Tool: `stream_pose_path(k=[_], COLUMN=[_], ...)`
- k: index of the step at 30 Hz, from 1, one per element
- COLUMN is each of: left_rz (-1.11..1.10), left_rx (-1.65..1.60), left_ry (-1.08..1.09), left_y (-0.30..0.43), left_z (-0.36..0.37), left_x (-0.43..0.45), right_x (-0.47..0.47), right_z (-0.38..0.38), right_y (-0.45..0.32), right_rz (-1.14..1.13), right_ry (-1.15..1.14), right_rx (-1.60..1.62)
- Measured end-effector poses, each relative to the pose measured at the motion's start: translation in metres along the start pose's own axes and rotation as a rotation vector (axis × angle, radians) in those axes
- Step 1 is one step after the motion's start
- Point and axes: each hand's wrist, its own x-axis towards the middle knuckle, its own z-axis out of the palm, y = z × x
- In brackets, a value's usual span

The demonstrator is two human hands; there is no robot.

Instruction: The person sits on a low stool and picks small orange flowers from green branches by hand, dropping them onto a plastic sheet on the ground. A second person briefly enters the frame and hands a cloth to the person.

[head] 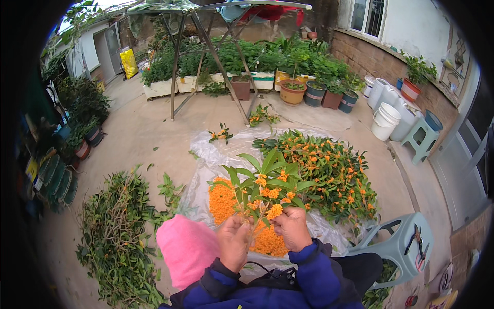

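Observation:
My left hand [236,240] grips the stems of a leafy osmanthus branch [270,174] with orange blossom clusters. At the branch's lower right, the thumb and fingers of my right hand [292,228] pinch at an orange flower cluster [274,211]. Beneath both hands lies a heap of loose orange blossoms [222,201] on a clear plastic sheet [204,150]. My hands and the branch hide part of that heap. A pile of flowering branches [328,170] rests on the sheet's right side.
Stripped leafy branches [119,239] are heaped on the concrete at left. A pink cloth [189,247] covers something by my left forearm. Pruning shears [416,241] lie on a pale plastic stool [401,247] at right. A metal frame [216,58] stands ahead, before potted plants [292,92].

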Motion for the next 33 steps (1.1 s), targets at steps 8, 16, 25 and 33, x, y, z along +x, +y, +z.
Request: stream_pose_path(k=[8, 16, 25, 33], left_rz=[-0.073, -0.036, 0.121, 0.260], left_rx=[0.095, 0.133, 0.198, 0.340], left_ry=[-0.052, -0.071, 0.058, 0.130], left_y=[0.003, 0.000, -0.006, -0.007], left_z=[-0.005, -0.005, -0.003, -0.014], left_x=[0.004, 0.004, 0.001, 0.007], right_x=[0.006, 0.007, 0.011, 0.014], right_z=[-0.017, -0.017, -0.015, -0.020], right_y=[0.004, 0.018, 0.033, 0.045], right_rz=[0.158, 0.106, 0.058, -0.098], right_ry=[-0.128, -0.145, 0.012, 0.071], right_rx=[0.056, 0.186, 0.101, -0.167])
